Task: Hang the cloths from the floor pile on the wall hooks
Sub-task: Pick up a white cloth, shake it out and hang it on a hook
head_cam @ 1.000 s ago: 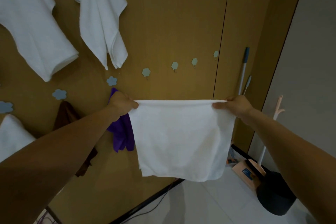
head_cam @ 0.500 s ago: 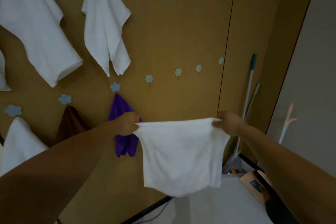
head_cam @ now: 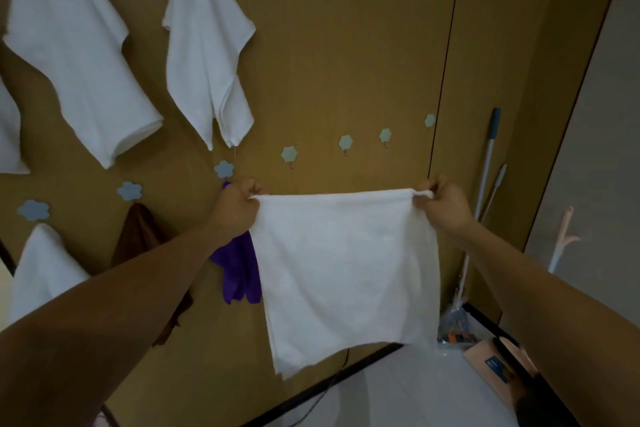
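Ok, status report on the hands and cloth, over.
Both up: left hand, right hand, each pinching a top corner of white cloth. Cloth spread, not hooked. Bare hexagon hook just above, nothing between.

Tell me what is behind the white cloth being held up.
A purple cloth hangs on the wall, showing past the left edge of the white cloth. Its remainder and the wall directly behind are covered.
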Demonstrator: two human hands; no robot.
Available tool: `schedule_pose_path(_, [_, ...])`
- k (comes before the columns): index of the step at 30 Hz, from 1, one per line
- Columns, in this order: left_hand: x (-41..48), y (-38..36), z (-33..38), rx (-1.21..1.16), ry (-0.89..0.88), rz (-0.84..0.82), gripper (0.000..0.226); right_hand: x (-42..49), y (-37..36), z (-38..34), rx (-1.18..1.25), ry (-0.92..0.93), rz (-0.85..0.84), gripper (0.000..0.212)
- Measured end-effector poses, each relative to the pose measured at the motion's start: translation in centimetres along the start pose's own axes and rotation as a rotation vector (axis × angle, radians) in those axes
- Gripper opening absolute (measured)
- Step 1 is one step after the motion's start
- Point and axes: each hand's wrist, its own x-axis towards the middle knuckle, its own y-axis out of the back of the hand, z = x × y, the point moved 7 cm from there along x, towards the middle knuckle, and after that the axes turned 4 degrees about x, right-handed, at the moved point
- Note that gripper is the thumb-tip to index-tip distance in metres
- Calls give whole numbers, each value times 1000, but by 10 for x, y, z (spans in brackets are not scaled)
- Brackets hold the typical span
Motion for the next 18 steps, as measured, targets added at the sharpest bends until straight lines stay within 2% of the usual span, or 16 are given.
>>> schedule_pose_path(2, [6,6,9,-261,69,97,44,10,-2,-8,112,-21,-1,15])
schedule_pose_path(5, [22,4,30,-615,194,127,42,24,-15,-29,238,-67,13,29])
schedule_pose_path(7, [36,-1,44,-726,278,69,39,36,-25,-49,333,-40,-34,25])
schedule_pose_path(10, [62,1,58,-793,278,-98,26,50,-40,-83,353,72,-240,12])
schedule_pose_path(12, [81,7,65,-656,210,-239,28,62,-44,-100,286,142,-297,31])
schedule_pose_path(15, [108,10,82,-156,-69,-444,55,86,-52,-121,226,197,-289,57])
schedule_pose_path(16, [113,8,89,-37,-145,-508,54,95,-54,-127,229,213,-263,57])
schedule_pose_path(18, [126,9,98,88,-188,-565,37,112,-57,-141,236,258,-180,46])
